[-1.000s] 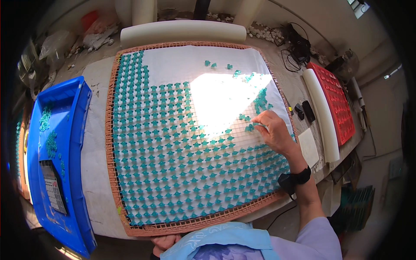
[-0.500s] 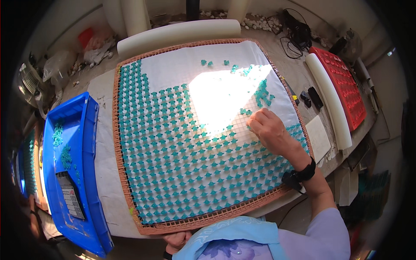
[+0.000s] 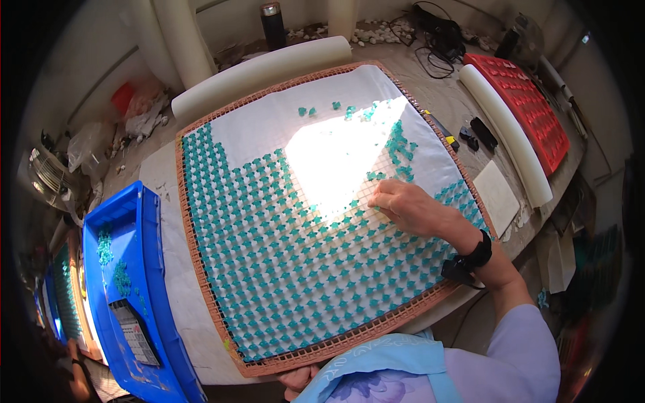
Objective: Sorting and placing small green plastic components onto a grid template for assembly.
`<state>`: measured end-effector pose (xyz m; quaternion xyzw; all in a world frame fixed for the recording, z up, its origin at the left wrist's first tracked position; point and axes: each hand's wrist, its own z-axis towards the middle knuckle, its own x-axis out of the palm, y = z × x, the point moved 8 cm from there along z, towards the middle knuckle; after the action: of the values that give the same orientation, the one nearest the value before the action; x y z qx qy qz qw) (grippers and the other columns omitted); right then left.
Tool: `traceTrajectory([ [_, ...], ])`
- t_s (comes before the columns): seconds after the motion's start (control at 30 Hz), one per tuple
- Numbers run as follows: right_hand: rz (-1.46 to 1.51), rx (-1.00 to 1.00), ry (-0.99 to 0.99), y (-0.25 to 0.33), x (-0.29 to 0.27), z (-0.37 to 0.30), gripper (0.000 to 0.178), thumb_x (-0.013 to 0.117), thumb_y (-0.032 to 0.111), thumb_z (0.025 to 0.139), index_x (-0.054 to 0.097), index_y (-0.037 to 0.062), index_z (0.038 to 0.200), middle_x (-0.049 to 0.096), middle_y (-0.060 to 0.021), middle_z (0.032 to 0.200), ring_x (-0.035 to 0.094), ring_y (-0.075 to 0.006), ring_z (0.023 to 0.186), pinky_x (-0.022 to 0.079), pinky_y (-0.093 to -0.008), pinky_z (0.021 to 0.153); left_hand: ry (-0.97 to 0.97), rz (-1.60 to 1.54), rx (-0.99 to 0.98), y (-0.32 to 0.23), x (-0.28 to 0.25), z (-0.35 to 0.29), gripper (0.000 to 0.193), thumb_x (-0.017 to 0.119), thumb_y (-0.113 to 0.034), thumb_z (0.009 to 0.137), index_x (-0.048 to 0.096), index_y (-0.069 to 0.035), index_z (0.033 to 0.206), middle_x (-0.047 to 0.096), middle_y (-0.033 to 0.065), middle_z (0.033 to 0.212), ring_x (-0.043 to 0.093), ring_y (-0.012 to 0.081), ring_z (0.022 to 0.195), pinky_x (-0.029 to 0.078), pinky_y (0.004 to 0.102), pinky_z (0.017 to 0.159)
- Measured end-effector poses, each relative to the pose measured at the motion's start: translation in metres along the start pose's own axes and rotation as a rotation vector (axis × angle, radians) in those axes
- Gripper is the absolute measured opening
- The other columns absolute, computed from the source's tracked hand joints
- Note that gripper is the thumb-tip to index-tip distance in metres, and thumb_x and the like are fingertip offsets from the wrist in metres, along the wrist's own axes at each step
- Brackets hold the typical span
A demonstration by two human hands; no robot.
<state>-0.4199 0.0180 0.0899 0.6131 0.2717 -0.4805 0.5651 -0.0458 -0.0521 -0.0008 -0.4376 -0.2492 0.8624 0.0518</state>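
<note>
My right hand (image 3: 408,207) is over the right-middle part of a framed mesh tray (image 3: 196,258), thumb and fingers pinched together. Whatever sits between its fingertips is too small or hidden. Small teal pieces (image 3: 316,279) stand in rows on the white sheet in the tray. A few loose teal pieces (image 3: 402,149) lie scattered just beyond my fingers. Bright sunlight washes out the sheet (image 3: 339,158) to the left of them. Below the tray's near edge, my left hand (image 3: 297,378) looks curled and is partly covered by the blue apron (image 3: 376,359).
At left stands a blue bin (image 3: 176,329) holding teal pieces and a calculator (image 3: 136,334). White rolls lie behind (image 3: 262,75) and right (image 3: 507,134) of the tray. Beyond are a red tray (image 3: 524,107) and a flask (image 3: 272,27). Another person's arm (image 3: 79,376) shows lower left.
The whole view has shifted and turned slightly. My right hand has moved a little left and nearer over the sheet, still pinched. Another person's arm has come into view at lower left.
</note>
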Motion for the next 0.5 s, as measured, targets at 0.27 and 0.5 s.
traceTrajectory([
  [0.27, 0.049, 0.174, -0.083, -0.005, -0.008, -0.008, 0.02, 0.067, 0.002, 0.087, 0.064, -0.0041, 0.106, 0.062, -0.0177, 0.105, 0.061, -0.034, 0.102, 0.051, -0.041, 0.09, -0.074, -0.027, -0.029, 0.011, 0.004, -0.026, 0.013, 0.065, -0.013, 0.076, 0.075, -0.004, 0.076, 0.07, 0.0104, 0.073, 0.066, 0.0266, 0.06, 0.053, 0.0469, 0.084],
  [0.5, -0.009, 0.168, -0.084, -0.011, 0.001, -0.007, 0.011, 0.069, 0.004, 0.087, 0.065, -0.0005, 0.097, 0.063, -0.0119, 0.097, 0.063, -0.031, 0.094, 0.051, -0.0409, 0.083, -0.155, -0.044, -0.088, 0.017, 0.01, -0.038, 0.013, 0.066, -0.013, 0.076, 0.075, -0.005, 0.076, 0.07, 0.0104, 0.073, 0.066, 0.0266, 0.061, 0.053, 0.0468, 0.084],
])
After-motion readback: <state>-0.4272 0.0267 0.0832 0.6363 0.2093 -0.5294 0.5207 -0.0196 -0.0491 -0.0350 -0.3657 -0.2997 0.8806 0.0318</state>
